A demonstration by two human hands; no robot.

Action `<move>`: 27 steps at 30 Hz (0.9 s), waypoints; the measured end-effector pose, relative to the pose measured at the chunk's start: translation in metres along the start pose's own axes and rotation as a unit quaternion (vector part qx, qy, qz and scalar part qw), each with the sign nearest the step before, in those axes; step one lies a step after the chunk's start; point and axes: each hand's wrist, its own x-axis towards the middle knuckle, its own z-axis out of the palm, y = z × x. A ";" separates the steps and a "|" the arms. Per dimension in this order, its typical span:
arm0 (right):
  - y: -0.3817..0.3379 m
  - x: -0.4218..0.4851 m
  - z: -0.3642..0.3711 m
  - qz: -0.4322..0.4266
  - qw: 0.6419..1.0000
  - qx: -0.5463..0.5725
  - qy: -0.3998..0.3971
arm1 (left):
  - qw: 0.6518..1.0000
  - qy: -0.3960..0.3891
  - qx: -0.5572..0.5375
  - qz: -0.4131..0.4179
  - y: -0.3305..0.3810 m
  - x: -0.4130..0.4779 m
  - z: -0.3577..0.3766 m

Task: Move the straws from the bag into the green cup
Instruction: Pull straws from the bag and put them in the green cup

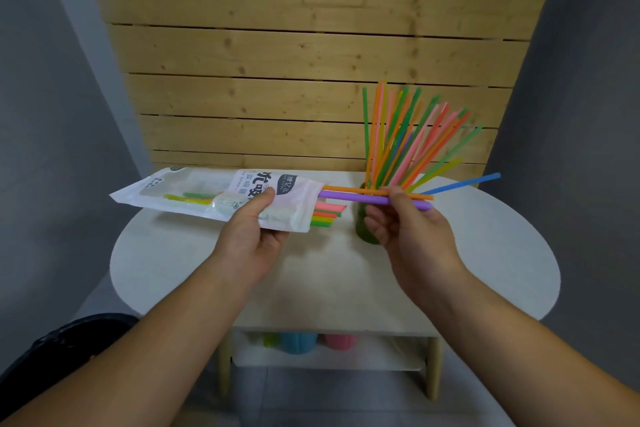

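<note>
Here, left hand (254, 229) raised over the white bench (173, 263), grip clenched on the bag (194, 194), thumb on top. Right hand (412, 229) palm-up, grip pinching an orange straw (346, 190) and a purple straw (349, 198), both partly out of the bag's mouth. Behind the fingers, green cup (363, 229) crowded with fanned straws (408, 146).

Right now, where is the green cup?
In the head view the green cup stands on the white table, right of centre, just behind the right hand and right of the bag.
</note>
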 end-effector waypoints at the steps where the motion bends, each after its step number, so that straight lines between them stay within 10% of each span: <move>1: -0.005 0.001 -0.004 -0.012 1.000 0.002 0.010 | 1.000 0.005 -0.004 0.003 0.001 0.001 -0.001; 14: -0.061 0.007 -0.077 -0.250 0.941 -0.182 0.138 | 0.999 0.025 -0.016 0.023 -0.003 0.002 0.000; 27: -0.056 0.045 -0.048 -0.268 0.885 -0.373 0.081 | 0.999 0.016 0.036 0.026 -0.005 0.002 -0.001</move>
